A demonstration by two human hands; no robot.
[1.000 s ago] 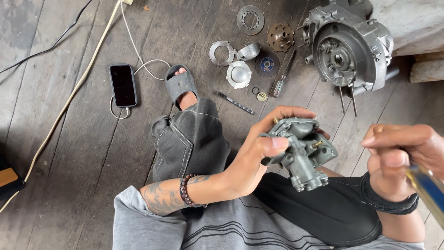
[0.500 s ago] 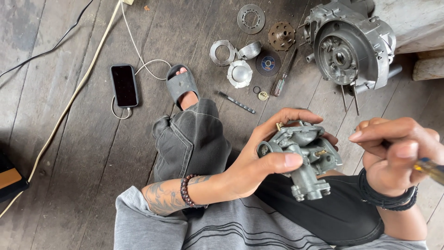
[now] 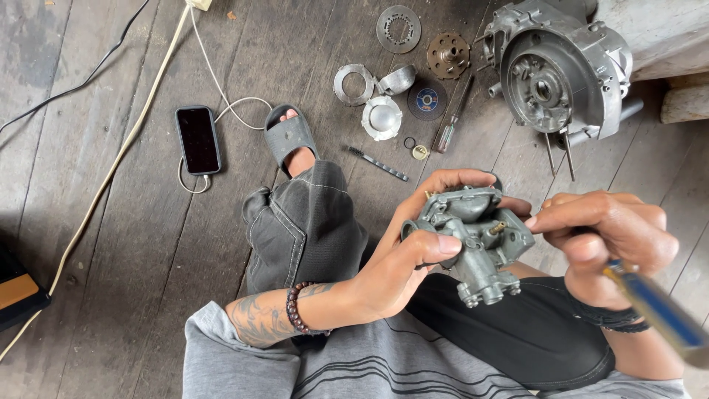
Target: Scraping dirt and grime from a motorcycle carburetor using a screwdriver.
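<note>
Low in the frame, right of centre, a grey carburettor (image 3: pixel 476 240) is held over the lap. It is clasped by the left hand (image 3: pixel 402 258), thumb laid across its near face and fingers curled round the far side. Beside it, the right hand (image 3: pixel 609 236) is closed on a screwdriver (image 3: pixel 653 310) with a blue and yellow handle; the pinched fingertips sit at the brass screw on the carburettor's right side, and the tip is hidden behind them.

The step in hand is judged to be work on that brass screw. It is best done with the body clamped firmly and kept level, the blade seated fully in the slot, and the turn made slowly so that the soft brass is not chewed.

Counted: one carburettor, two hands, one screwdriver in hand.

Farther up, on the plank floor, one sandal (image 3: pixel 289 137) is worn on a foot, and one phone (image 3: pixel 198 140) lies upper left, plugged into one white cable (image 3: pixel 221 85). At upper centre lie one second screwdriver (image 3: pixel 450 125), one toothed ring (image 3: pixel 398 29), one rusty sprocket (image 3: pixel 447 55) and one blue disc (image 3: pixel 427 100). One engine case (image 3: pixel 561 74) is seen upper right.
</note>
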